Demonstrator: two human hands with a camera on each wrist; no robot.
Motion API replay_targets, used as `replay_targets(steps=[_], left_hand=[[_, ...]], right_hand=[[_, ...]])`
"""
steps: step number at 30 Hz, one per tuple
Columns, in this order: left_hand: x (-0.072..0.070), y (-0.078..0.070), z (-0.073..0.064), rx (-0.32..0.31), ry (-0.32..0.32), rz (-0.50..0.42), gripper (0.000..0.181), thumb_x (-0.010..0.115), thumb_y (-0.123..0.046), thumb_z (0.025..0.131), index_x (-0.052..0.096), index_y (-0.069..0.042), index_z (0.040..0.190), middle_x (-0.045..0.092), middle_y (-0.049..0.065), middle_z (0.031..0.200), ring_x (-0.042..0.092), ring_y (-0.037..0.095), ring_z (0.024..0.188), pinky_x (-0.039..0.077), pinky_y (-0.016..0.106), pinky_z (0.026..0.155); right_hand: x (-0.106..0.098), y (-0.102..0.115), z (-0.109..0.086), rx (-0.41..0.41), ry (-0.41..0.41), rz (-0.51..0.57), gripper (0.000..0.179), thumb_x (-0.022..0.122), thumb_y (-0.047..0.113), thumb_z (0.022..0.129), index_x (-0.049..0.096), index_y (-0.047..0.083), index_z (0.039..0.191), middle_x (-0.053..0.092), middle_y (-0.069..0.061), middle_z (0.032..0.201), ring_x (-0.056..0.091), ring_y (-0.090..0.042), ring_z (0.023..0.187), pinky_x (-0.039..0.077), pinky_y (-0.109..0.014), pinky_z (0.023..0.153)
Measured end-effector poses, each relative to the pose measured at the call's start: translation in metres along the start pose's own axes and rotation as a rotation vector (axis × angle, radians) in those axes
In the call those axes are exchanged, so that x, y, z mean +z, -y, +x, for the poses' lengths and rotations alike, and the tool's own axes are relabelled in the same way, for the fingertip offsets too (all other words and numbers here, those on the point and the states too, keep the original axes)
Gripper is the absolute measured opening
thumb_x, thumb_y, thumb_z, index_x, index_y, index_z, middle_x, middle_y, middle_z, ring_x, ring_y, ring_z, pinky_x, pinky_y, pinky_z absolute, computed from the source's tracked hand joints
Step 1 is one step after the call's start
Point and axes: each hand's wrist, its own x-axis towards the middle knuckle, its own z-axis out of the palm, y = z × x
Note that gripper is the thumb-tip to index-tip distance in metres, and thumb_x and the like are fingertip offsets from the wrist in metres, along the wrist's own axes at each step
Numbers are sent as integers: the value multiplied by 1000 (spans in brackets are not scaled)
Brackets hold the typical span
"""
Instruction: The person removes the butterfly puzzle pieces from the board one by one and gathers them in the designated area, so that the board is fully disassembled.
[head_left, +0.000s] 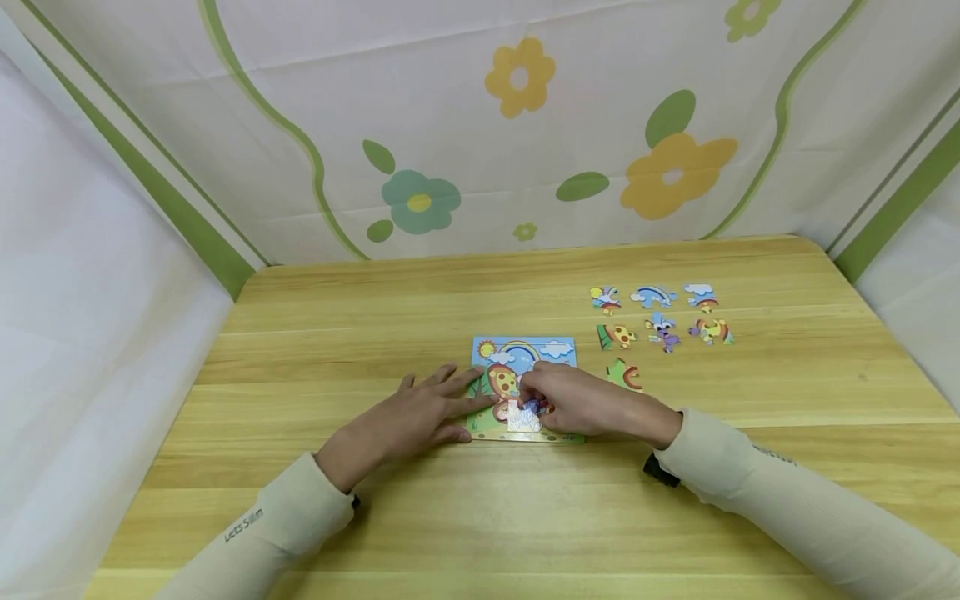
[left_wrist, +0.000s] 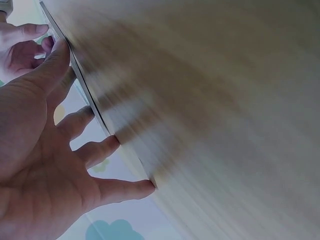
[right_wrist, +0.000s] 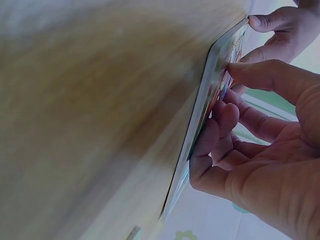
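A jigsaw puzzle board with a rainbow, sun and cloud picture lies flat on the table. My left hand rests with spread, fairly straight fingers on its left side; the thumb touches the near left corner. In the left wrist view the fingertips reach the board and tabletop. My right hand is over the board's right half, its curled fingers and thumb pinching a small puzzle piece, mostly hidden by the fingers. Beside the piece shows a pale, shiny bare patch of the board.
Several loose puzzle pieces lie spread right of the board, among them a rainbow piece, a purple character piece and a green piece close to the right forearm. The wooden table meets a flowered cloth at its far edge.
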Motion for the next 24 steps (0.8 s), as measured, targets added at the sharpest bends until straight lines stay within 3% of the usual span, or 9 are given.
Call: replay_targets(steps=[24], left_hand=[[0, -1, 1, 13, 9, 13, 57, 56, -44, 106, 43, -36, 161, 19, 4, 177, 24, 44, 159, 37, 83, 105]], right_hand=[[2, 1, -1, -12, -39, -62, 27, 71, -3, 82, 71, 5, 108, 62, -3, 98, 51, -13, 83, 45, -26, 71]])
